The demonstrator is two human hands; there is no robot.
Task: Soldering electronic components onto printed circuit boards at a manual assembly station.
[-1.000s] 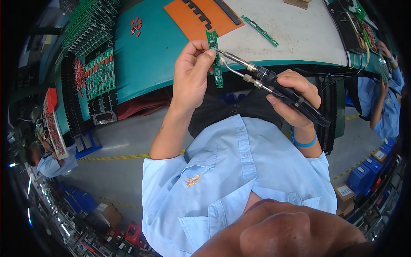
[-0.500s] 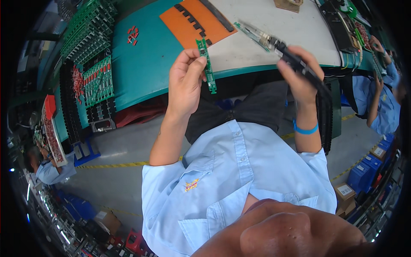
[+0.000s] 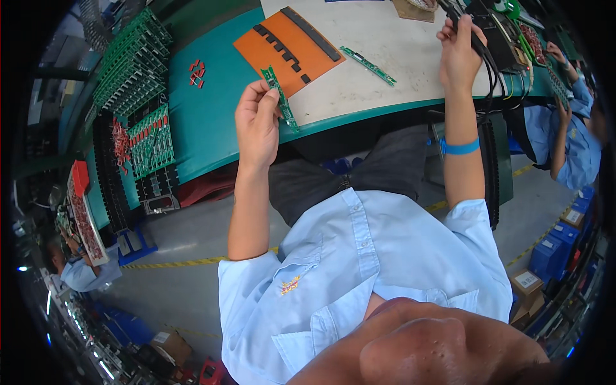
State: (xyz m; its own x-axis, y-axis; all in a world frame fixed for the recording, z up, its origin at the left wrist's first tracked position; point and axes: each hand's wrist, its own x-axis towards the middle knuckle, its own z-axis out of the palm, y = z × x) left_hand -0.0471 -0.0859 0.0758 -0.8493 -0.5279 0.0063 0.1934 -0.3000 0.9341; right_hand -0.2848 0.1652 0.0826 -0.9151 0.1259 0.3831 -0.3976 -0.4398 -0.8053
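Observation:
My left hand (image 3: 258, 125) pinches a narrow green circuit board (image 3: 287, 109) between thumb and fingers, holding it above the bench's near edge, by an orange sheet (image 3: 256, 48). My right hand (image 3: 459, 61) is closed around the black handle of a corded soldering iron (image 3: 453, 11), up at the far right beside a black box. The iron's tip is hard to make out there. A second narrow green board (image 3: 367, 65) lies on the white bench top between my hands. Small black pieces (image 3: 277, 46) sit in a stepped row on the orange sheet.
Stacked green boards (image 3: 131, 61) stand at the far left, near loose red parts (image 3: 197, 74) on the green mat (image 3: 218, 115). The black box (image 3: 497, 45) and its cables (image 3: 493, 74) occupy the right end. Co-workers' arms show at both sides.
My right hand has carried the soldering iron away from the middle, toward the far right. My left hand has shifted slightly left and nearer with its board.

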